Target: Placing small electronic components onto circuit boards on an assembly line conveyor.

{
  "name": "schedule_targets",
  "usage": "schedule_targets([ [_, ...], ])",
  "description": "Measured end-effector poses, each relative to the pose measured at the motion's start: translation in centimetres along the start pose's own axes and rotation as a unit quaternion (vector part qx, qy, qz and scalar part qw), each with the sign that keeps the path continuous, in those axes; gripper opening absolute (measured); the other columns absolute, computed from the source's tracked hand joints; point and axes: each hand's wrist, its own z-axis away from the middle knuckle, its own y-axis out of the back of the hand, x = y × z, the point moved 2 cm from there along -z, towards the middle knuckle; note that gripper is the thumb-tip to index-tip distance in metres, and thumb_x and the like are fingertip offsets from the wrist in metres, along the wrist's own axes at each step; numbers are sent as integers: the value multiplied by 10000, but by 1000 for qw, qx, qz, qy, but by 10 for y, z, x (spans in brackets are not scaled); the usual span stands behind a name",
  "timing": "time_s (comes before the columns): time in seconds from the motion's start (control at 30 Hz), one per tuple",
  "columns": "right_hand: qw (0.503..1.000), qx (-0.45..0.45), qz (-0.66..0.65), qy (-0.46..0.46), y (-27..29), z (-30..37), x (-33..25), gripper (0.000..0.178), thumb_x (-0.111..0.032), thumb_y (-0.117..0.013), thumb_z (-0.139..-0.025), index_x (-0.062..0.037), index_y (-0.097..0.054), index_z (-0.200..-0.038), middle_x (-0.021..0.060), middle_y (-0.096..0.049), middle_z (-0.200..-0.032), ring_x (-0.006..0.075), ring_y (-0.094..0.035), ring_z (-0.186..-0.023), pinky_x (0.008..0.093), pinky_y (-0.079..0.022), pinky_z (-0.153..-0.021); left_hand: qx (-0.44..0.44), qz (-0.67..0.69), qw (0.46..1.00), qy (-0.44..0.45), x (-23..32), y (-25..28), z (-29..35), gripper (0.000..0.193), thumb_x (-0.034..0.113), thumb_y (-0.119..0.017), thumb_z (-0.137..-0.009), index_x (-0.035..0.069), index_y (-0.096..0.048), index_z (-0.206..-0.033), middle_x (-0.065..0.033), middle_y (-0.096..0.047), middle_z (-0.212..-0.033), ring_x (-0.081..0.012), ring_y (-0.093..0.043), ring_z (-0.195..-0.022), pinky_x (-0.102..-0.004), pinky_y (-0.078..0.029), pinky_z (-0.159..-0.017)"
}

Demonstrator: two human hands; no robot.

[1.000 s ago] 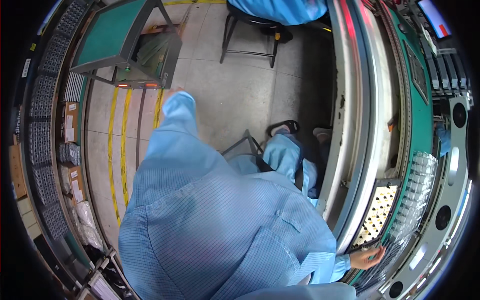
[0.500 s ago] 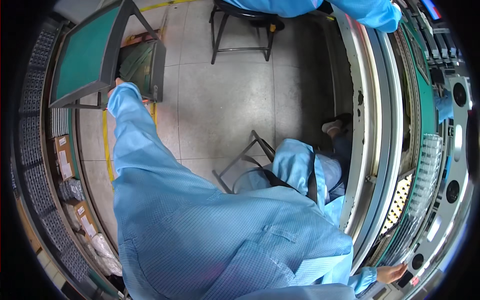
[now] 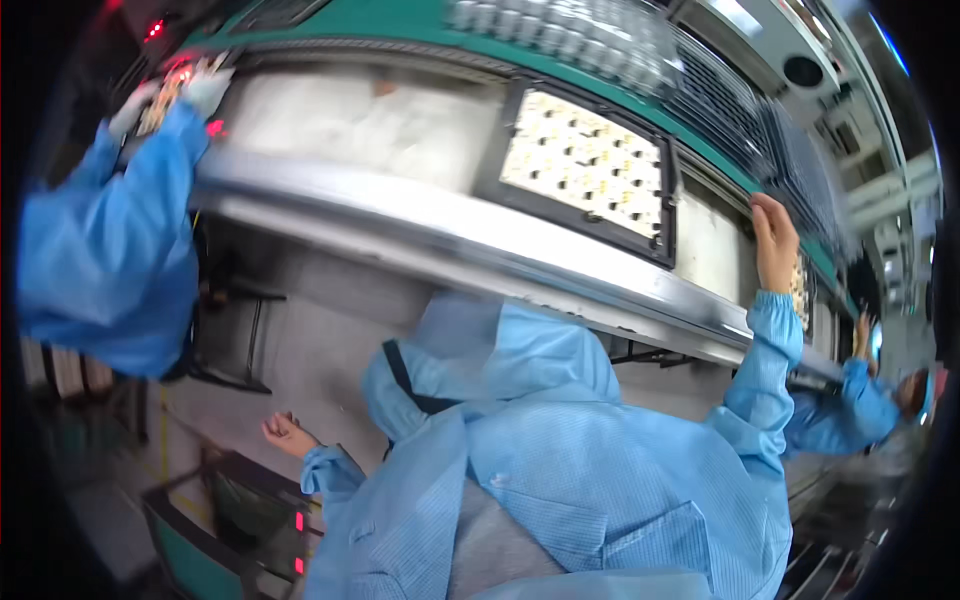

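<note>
Perforated flat tray (image 3: 585, 165) in black frame, right hand (image 3: 775, 240) grip touching rim, left hand (image 3: 290, 435) spread

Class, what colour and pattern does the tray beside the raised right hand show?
The tray is pale cream dotted with small dark marks, framed in black; head view.

Floor (image 3: 320, 350): grey, smooth.
Counter (image 3: 440, 235): long, with a grey metal rail and green top.
Stool (image 3: 235, 335): black frame, beside the counter.

Lt-blue smock sleeve (image 3: 770, 350), black tray (image 3: 590, 170) w/ cream-yellow dotted grid, green bench top (image 3: 400, 35).
</note>
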Motion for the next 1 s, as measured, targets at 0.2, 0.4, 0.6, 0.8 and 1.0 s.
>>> schedule_targets([
  [0.2,982,-128,0,-137,67,-6,112,324,-274,-515,-954,10,-614,-1073,135,-648,-974,212,-601,-927,298,-452,-824,-419,129,820,-368,368,-281,233,344,70,-489,-945,23,-422,-1280,-99,-589,-1063,-125,-535,-806,-255,-461,-743],
  [0.4,971,-205,92,-78,66,-51,93,444,-373,-485,-917,-10,-592,-686,220,-591,-712,403,-553,-702,489,-421,-671,-582,157,480,-638,528,-437,430,240,-68,-589,-811,-9,-568,-1043,-123,-621,-925,-220,-600,-836,-306,-474,-738],
  [0.6,968,-250,-2,3,49,-76,84,398,-392,-559,-879,-5,-606,-796,162,-617,-753,353,-579,-731,445,-466,-695,-633,105,264,-721,570,-579,603,184,30,-588,-846,54,-617,-1026,-119,-630,-929,-306,-583,-881,-379,-455,-771],
  [0.8,972,-232,-14,-37,93,-142,118,230,-202,-597,-883,-39,-641,-1040,121,-662,-805,265,-646,-713,333,-508,-660,-675,-29,185,-714,536,-660,662,190,58,-621,-822,41,-611,-1011,-123,-637,-956,-312,-594,-898,-392,-467,-784],
  [1.0,996,22,57,-62,115,-218,176,204,-114,-617,-866,-39,-623,-1056,76,-603,-873,162,-594,-737,256,-476,-678,-691,-173,106,-694,549,-680,674,224,68,-658,-795,42,-598,-1009,-137,-639,-962,-310,-606,-879,-400,-476,-771],
])
